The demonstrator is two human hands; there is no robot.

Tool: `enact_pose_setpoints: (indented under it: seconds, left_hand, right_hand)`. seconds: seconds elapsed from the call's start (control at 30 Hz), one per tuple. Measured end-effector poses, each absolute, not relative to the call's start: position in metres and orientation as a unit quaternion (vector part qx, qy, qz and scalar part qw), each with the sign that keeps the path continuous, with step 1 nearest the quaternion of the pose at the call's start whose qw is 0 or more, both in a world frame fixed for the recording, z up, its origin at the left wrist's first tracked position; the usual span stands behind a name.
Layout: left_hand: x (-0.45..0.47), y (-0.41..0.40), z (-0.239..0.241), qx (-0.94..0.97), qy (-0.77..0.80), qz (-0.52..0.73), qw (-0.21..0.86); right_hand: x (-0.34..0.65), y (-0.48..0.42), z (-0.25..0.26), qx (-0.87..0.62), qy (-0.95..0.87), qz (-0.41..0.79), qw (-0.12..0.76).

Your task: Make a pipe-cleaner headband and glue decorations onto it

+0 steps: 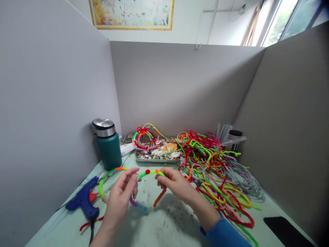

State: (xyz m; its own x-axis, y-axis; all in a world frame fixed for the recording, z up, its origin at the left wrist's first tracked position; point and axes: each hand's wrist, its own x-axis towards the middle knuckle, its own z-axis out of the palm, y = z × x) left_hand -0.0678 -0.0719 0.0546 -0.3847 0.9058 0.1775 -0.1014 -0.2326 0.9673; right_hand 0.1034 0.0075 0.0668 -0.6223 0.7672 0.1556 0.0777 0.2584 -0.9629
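Note:
Between my two hands a multicoloured pipe cleaner (142, 175) stretches in a shallow arc, green and yellow with red and orange spots. My left hand (120, 193) pinches it at the left, and its green and orange length loops out past that wrist. A purple and blue end hangs below my left fingers. On the other side my right hand (176, 183) pinches the strand between thumb and fingers, with a red-orange end dangling beneath. Both hands are above the table, and the fingers partly hide the strand.
A blue glue gun (86, 200) lies at left near a green bottle (108, 149). Behind my hands stands a metal tray (158, 160) of small pieces. Tangled pipe cleaners (203, 151) and grey wire (246, 178) cover the right side, beyond a black phone (285, 230). Grey partitions (180, 85) enclose the table.

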Motion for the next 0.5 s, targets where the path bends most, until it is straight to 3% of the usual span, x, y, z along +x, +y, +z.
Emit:
enact_pose_setpoints:
  seconds: [0.17,0.5]
  left_hand:
    - [-0.0667,-0.0698,0.0535,0.392,0.480,0.661,0.424]
    - [-0.0686,-0.0676,0.0500,0.417,0.501,0.635,0.415]
  right_hand:
    - [0.1024,0.0125,0.0633,-0.284,-0.677,0.571,0.368]
    - [0.1029,0.0128,0.0622,-0.301,-0.656,0.589,0.364]
